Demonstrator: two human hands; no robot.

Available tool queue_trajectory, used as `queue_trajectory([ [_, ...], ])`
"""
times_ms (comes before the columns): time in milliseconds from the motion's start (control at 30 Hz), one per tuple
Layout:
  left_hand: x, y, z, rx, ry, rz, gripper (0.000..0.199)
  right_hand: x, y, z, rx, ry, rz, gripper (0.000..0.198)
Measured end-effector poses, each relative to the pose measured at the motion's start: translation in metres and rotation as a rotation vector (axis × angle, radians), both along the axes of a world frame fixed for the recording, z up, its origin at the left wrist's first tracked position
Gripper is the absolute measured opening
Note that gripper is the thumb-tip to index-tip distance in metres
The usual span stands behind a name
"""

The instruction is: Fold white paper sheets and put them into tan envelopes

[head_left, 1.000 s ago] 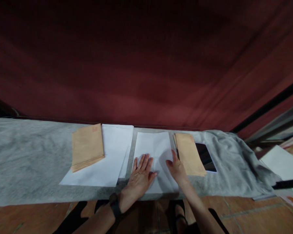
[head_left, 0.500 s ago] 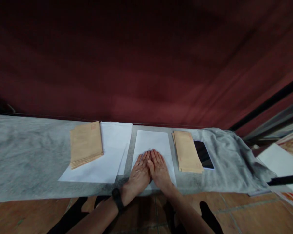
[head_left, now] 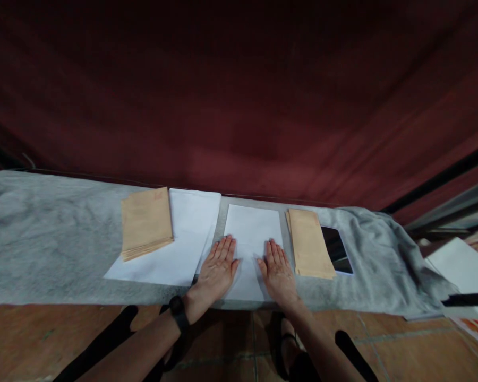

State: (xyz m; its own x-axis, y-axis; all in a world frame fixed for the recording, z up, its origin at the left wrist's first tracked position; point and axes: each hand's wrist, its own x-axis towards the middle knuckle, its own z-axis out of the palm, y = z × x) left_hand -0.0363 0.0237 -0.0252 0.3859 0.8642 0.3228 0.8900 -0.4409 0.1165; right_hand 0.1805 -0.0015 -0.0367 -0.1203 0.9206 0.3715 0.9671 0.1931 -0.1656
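Note:
A white sheet of paper (head_left: 253, 223) lies on the grey cloth in front of me, with a faint crease across it. My left hand (head_left: 217, 268) rests flat on its left edge, fingers stretched and thumb apart. On the right edge lies my right hand (head_left: 279, 273), also flat with the thumb out. Neither hand holds anything. Left of the sheet is a pile of white paper (head_left: 191, 228), partly covered by a stack of brown envelopes (head_left: 146, 220). A smaller stack of brown envelopes (head_left: 309, 244) sits just right of the sheet.
A phone (head_left: 336, 249) lies partly beside the right envelopes. Grey cloth (head_left: 56, 239) covers the narrow table, bunched at its right end. A dark red curtain (head_left: 239, 132) hangs behind it. White papers (head_left: 462, 265) and a black bar stand at the far right.
My hands have parted from the middle of the sheet, the left moving to its left edge and the right to its right edge. The view has shifted slightly.

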Motion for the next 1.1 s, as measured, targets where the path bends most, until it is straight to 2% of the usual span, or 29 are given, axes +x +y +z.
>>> queue_trajectory([
  [167, -0.002, 0.001, 0.006, -0.023, 0.018, 0.065, 0.059, 0.003, -0.003, 0.0, -0.015, 0.017, -0.016, 0.062],
  [233, -0.001, 0.001, 0.011, -0.033, 0.015, 0.048, 0.058, 0.002, -0.003, 0.003, -0.032, 0.034, -0.019, 0.062],
  [367, 0.01, -0.011, 0.019, -0.073, -0.014, -0.112, 0.055, -0.008, -0.004, 0.012, -0.062, 0.115, 0.034, 0.059],
  [500, 0.024, -0.035, 0.02, -0.083, -0.047, -0.262, 0.057, -0.025, -0.011, 0.02, -0.117, 0.225, 0.183, 0.056],
  [633, 0.026, -0.048, 0.02, -0.107, -0.033, -0.345, 0.062, -0.031, -0.017, 0.019, -0.148, 0.256, 0.263, 0.056],
  [800, 0.016, -0.04, 0.021, -0.107, 0.006, -0.378, 0.066, -0.02, -0.015, 0.012, -0.109, 0.16, 0.205, 0.056],
  [967, 0.004, -0.034, 0.024, -0.067, 0.059, -0.449, 0.082, -0.011, -0.012, 0.008, -0.043, 0.059, 0.139, 0.058],
  [1100, 0.001, -0.033, 0.028, -0.063, 0.071, -0.457, 0.081, -0.006, -0.011, 0.009, -0.054, 0.031, 0.1, 0.057],
])
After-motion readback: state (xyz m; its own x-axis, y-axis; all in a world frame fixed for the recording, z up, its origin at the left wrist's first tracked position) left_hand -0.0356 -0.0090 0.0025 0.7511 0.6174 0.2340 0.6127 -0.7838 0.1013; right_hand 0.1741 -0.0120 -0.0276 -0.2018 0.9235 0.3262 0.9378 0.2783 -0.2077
